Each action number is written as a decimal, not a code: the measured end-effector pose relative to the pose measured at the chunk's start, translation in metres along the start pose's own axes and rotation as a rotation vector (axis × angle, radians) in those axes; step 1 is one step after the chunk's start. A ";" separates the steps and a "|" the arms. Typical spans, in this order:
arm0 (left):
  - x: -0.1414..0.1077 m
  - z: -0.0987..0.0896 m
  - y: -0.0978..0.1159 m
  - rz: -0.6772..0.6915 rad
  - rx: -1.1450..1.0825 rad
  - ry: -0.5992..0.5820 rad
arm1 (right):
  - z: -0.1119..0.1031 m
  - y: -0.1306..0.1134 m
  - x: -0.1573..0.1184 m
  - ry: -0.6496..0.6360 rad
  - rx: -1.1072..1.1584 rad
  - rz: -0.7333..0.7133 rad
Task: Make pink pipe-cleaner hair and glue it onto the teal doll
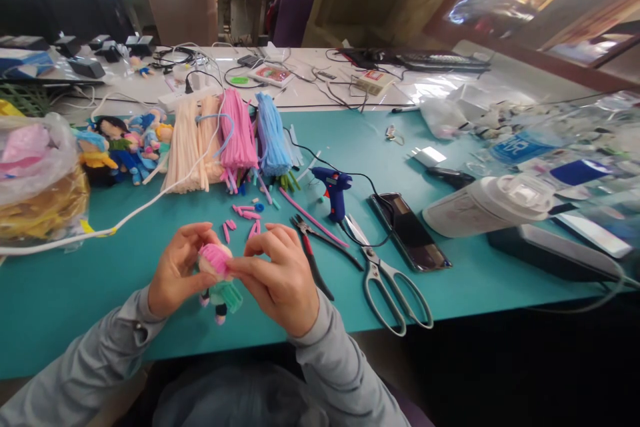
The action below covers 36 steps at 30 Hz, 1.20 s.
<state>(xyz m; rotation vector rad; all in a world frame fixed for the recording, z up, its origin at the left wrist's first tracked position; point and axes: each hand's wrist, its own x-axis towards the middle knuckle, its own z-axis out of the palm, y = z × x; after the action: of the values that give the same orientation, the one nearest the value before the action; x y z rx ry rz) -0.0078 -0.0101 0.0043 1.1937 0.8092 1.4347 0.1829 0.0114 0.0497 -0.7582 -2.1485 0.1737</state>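
A small pipe-cleaner doll (223, 293) with pink hair and a green outfit is held above the teal mat near its front edge. My left hand (177, 270) grips the doll's head from the left, thumb below and fingers above. From the right, my right hand (280, 273) pinches at the side of the head; whether a small piece sits between those fingertips is hidden. Short pink pipe-cleaner pieces (247, 212) lie just beyond my hands. Red-and-black cutting pliers (311, 253) and large scissors (385, 273) rest to the right of my right hand.
Bundles of peach (187, 143), pink (239, 130) and blue pipe cleaners (274, 137) lie farther back, beside finished dolls (123, 143). A blue glue gun (333, 187), phone (413, 233) and white tumbler (487, 205) are right. A white cable (150, 203) crosses the left side.
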 end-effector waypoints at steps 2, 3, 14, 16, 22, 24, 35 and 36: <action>0.000 0.000 0.000 0.000 -0.006 0.003 | 0.001 0.000 0.000 -0.008 -0.012 0.001; 0.000 0.001 -0.001 0.003 -0.008 0.002 | 0.001 0.000 0.000 -0.008 -0.015 0.002; 0.001 0.003 -0.001 0.075 0.051 0.044 | 0.000 0.001 -0.001 0.108 0.142 0.104; 0.000 0.004 -0.001 0.102 0.091 0.063 | 0.001 0.000 -0.002 0.116 0.110 0.112; -0.003 0.006 -0.003 0.157 0.174 0.118 | 0.009 -0.009 0.000 0.127 0.092 0.168; -0.003 0.007 -0.003 0.172 0.192 0.121 | 0.011 -0.011 0.001 0.141 0.113 0.222; -0.005 0.006 -0.005 0.286 0.262 0.049 | 0.012 -0.012 0.010 0.041 0.257 0.434; -0.004 0.005 -0.005 0.301 0.276 0.045 | 0.013 -0.012 0.010 0.035 0.261 0.441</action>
<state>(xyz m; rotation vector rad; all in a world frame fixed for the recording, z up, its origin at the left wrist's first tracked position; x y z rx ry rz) -0.0012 -0.0139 -0.0002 1.5491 0.9083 1.6347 0.1632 0.0093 0.0528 -1.0582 -1.8506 0.6527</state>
